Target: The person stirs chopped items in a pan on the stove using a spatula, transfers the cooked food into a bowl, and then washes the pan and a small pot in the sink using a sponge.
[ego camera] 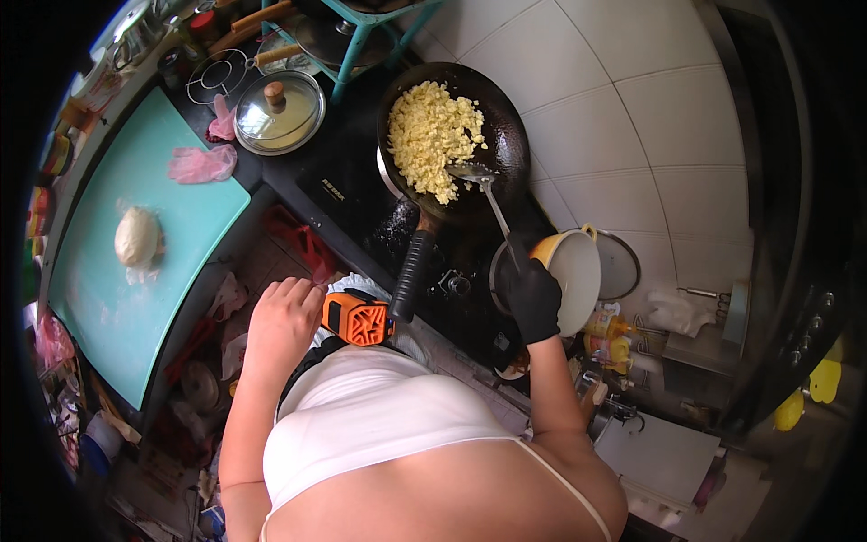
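Observation:
My right hand [535, 301], in a black glove, is closed around the handle of a metal spatula [498, 206]. The spatula's blade rests in a dark wok [504, 135] on the stove, at the lower right edge of a heap of scrambled egg pieces [430, 132]. The wok's black ribbed handle [412, 278] points towards my body, with neither hand on it. My left hand [288, 305] is bare, its fingers bent, beside an orange and black device [359, 318] at my waist. Whether it touches the device or anything else I cannot tell.
A ball of dough [137, 237] lies on a turquoise board [183, 237] at the left, near a pink plastic glove [203, 164]. A glass lid [288, 129] sits left of the wok. Right of the stove are a yellow and white pot [576, 278] and bottles [609, 345]. A turquoise rack [355, 51] stands behind.

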Demonstrator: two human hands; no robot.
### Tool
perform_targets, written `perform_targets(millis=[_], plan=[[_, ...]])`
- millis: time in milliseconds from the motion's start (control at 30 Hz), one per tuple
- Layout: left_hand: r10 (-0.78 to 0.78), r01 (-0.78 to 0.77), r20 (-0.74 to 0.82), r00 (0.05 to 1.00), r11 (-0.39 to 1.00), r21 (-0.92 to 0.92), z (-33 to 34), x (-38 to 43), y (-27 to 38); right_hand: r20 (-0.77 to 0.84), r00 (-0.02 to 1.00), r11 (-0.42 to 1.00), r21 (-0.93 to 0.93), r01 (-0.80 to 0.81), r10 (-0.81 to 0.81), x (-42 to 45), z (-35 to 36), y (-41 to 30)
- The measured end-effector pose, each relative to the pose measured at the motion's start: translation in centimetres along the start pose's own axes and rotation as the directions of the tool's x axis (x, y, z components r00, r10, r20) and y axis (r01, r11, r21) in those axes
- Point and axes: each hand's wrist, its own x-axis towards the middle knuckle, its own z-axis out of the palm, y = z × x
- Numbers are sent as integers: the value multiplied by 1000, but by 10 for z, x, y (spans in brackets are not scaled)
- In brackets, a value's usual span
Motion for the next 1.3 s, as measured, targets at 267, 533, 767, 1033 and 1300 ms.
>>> perform_targets(millis=[267,533,767,1033,1300], plan=[[-13,13,-27,1000,1000,15,-1,-3,-3,79,994,870,481,-107,78,7,-3,36],[-24,24,-4,1000,1000,-4,-2,-4,0,104,992,964,250,-96,72,13,7,38],[-31,31,-4,1000,999,15,-1,-2,0,149,985,949,290,-125,84,4,-9,9],[-24,24,-19,1000,1000,-8,0,-4,-3,147,980,659,725,-201,136,-1,-5,31],[15,-15,-14,1000,1000,-17,4,0,3,179,983,947,322,-14,-47,-12,-7,-17]])
